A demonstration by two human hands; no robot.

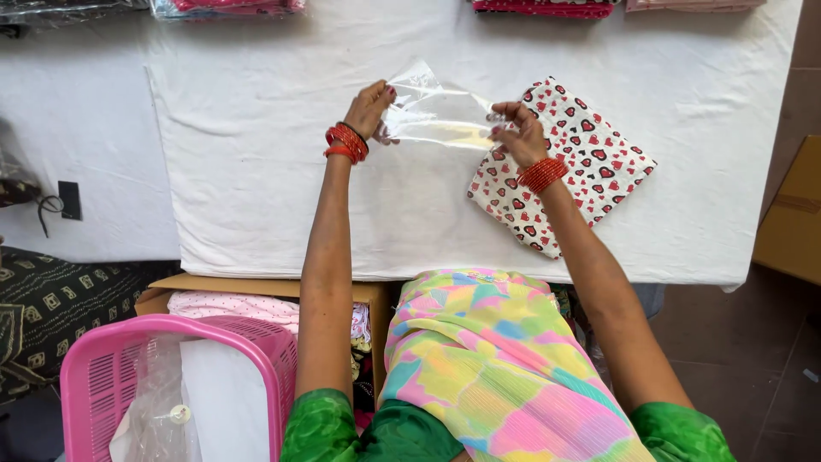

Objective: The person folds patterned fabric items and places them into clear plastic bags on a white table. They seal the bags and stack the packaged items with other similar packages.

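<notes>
Stretching between both hands, a clear thin plastic bag (436,111) is held just above the white cloth-covered table (256,171). The left hand (369,109), with red bangles at the wrist, pinches the bag's left edge between thumb and fingers; the right hand (518,133), also bangled, pinches the right edge.

Under and just beyond the right hand lies a folded square of white fabric printed with red and black hearts (581,162), turned cornerwise on the table and partly hidden by that hand and wrist.

Along the table's far edge sit stacks of folded garments in plastic wrap (231,7), well apart from the hands. Near the person's lap, below the table, stand a pink plastic basket (111,376) holding loose clear plastic, and an open brown cardboard box (214,287) with pale pink dotted cloth inside. Another cardboard box (791,214) rests on the floor at right.
</notes>
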